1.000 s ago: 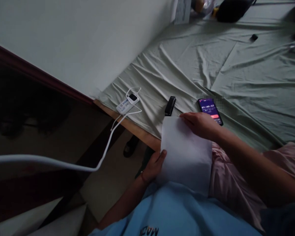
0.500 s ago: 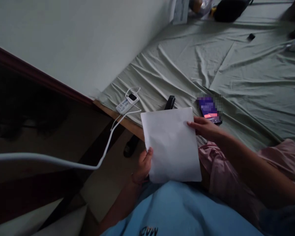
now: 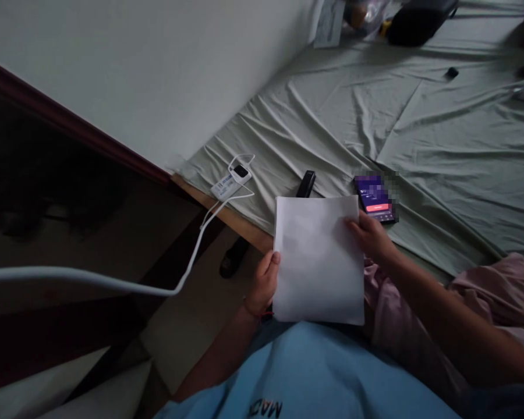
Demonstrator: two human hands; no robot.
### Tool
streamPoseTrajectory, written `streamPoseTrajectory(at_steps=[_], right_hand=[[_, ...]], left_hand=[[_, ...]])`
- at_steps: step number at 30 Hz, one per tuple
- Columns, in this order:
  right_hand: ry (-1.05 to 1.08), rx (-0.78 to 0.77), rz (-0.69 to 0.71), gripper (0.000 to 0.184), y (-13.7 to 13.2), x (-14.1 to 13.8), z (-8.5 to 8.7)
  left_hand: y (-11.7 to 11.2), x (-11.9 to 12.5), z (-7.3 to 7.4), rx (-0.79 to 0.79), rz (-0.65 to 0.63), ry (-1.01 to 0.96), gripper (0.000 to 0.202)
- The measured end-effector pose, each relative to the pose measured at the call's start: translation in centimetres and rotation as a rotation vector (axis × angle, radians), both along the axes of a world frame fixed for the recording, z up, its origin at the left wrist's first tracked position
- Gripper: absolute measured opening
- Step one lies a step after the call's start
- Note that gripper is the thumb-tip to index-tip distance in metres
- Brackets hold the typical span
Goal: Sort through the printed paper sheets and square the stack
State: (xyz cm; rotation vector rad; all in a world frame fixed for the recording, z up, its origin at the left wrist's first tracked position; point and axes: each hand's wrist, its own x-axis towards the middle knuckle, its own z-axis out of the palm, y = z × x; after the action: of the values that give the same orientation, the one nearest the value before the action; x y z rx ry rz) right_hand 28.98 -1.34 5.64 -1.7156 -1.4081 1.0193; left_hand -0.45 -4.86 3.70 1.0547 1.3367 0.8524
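A stack of white paper [image 3: 318, 262] is held over my lap, its blank face up. My left hand [image 3: 264, 282] grips its left edge, thumb on top and the other fingers mostly hidden beneath. At the upper right edge, my right hand [image 3: 373, 234] pinches the sheets with the thumb on the face. Just beyond the top edge lies a black stapler-like object [image 3: 306, 184], its near end hidden by the paper. A phone [image 3: 376, 198] with a lit purple screen rests right of the paper, close to my right hand.
A green sheet [image 3: 332, 128] covers the bed, whose wooden edge [image 3: 240, 224] runs beside me. A white power strip [image 3: 227, 187] with a thick cable [image 3: 192, 262] sits at the left corner by the wall. A black bag [image 3: 419, 22] lies at the back.
The paper has shifted slightly right and turned a little straighter. My left hand has risen slightly along with it, and my right hand still holds the right edge.
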Motion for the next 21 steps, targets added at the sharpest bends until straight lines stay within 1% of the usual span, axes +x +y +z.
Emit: streamPoseTrajectory(at_steps=[1,2,3,4,6,9,11,12,16,18,21], right_hand=[[-0.164,0.112,-0.066,0.051,0.5,0.1,0.4],[-0.319,0.234,-0.124,0.052,1.0,0.2,1.0],[-0.429,0.336,-0.114,0.054,1.6,0.1,1.7],[-0.506,0.416,-0.06,0.052,2.1,-0.1,2.5],[-0.576,0.486,0.134,0.042,3.1,-0.8,4.0],[-0.588,0.427,0.4,0.038,4.1,-2.4,5.5],[-0.556,0.353,0.517,0.037,4.4,-3.2,5.7],[-0.533,0.33,0.536,0.038,4.6,-3.5,5.5],[-0.472,0.302,0.49,0.039,5.6,-3.6,4.4],[-0.426,0.222,0.555,0.037,6.1,-3.3,3.9],[-0.297,0.083,0.665,0.037,6.9,-2.9,3.6]], left_hand=[[-0.1,0.0,0.0,0.017,-0.026,0.035,0.066],[-0.3,0.1,0.2,0.029,-0.045,0.068,0.066],[-0.5,0.2,0.3,0.032,-0.068,0.092,0.065],[-0.7,0.4,0.5,0.033,-0.088,0.107,0.065],[-1.2,0.8,1.1,0.032,-0.123,0.112,0.065],[-2.0,1.2,1.6,0.032,-0.18,0.084,0.067],[-2.4,1.2,1.4,0.029,-0.212,0.078,0.068],[-2.6,1.0,1.2,0.034,-0.224,0.077,0.068],[-3.2,0.1,-0.3,0.092,-0.234,0.103,0.061],[-3.3,-0.2,-0.6,0.093,-0.234,0.118,0.058],[-3.2,0.0,-0.4,0.069,-0.26,0.116,0.057]])
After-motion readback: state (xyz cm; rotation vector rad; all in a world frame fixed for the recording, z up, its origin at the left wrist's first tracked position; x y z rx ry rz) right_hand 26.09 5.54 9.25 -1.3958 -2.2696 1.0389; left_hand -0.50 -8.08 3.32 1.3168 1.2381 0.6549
